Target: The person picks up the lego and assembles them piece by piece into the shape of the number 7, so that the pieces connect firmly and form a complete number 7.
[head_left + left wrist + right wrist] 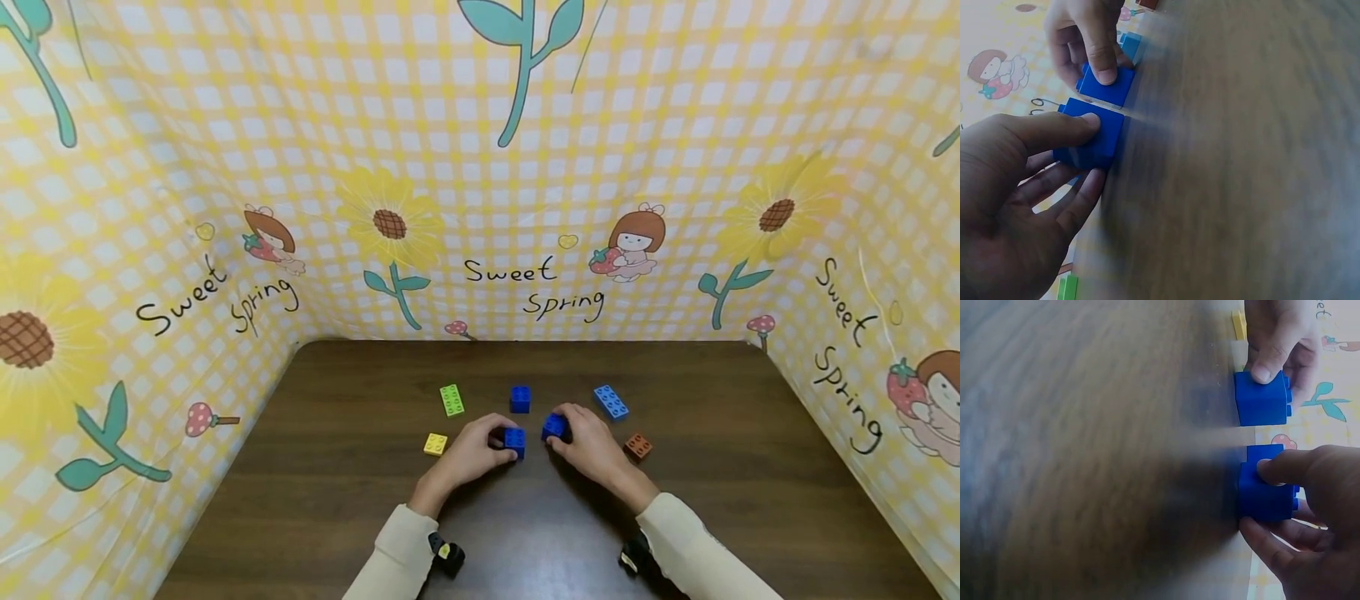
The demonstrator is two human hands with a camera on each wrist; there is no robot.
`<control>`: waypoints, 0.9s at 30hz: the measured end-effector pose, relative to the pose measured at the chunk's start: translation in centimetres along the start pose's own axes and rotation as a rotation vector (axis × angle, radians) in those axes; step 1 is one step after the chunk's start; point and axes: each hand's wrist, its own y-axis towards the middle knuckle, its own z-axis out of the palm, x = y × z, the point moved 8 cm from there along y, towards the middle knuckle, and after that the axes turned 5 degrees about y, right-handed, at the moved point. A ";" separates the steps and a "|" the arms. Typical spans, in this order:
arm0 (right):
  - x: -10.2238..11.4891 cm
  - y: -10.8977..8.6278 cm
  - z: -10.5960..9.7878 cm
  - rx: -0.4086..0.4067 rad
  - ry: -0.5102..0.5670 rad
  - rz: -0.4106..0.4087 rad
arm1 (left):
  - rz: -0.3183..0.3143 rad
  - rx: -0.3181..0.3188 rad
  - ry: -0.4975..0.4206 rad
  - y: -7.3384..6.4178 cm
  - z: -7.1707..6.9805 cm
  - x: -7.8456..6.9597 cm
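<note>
In the head view my left hand (472, 451) pinches a dark blue building brick (514, 442), thumb at its near side. My right hand (591, 447) grips another dark blue building brick (553, 427) a short gap to the right. Studs face up on both. Behind them, between the hands, stands a third dark blue brick (520, 399). From the left wrist, the thumb presses the flat side of the left brick (1107, 140); the right brick (1116, 86) is just beyond. In the right wrist view, thumb and fingers hold the right brick (1266, 497).
Left of the hands lie a light green brick (452, 400) and a yellow brick (435, 444). To the right are a lighter blue brick (611, 402) and a brown brick (638, 447). A patterned yellow cloth (480, 192) surrounds the dark wooden table (360, 417).
</note>
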 end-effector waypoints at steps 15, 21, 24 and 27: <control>1.8 0.0 -2.8 0.032 0.086 -0.086 | -0.041 0.017 -0.052 1.0 1.0 0.1; 3.6 0.0 -3.9 0.043 0.083 -0.157 | -0.037 0.032 -0.067 1.4 1.3 -0.3; 4.5 -0.1 -4.2 0.050 0.082 -0.187 | -0.039 0.036 -0.072 1.6 1.5 -0.4; 5.3 -0.1 -4.5 0.055 0.078 -0.212 | -0.036 0.040 -0.079 1.8 1.6 -0.5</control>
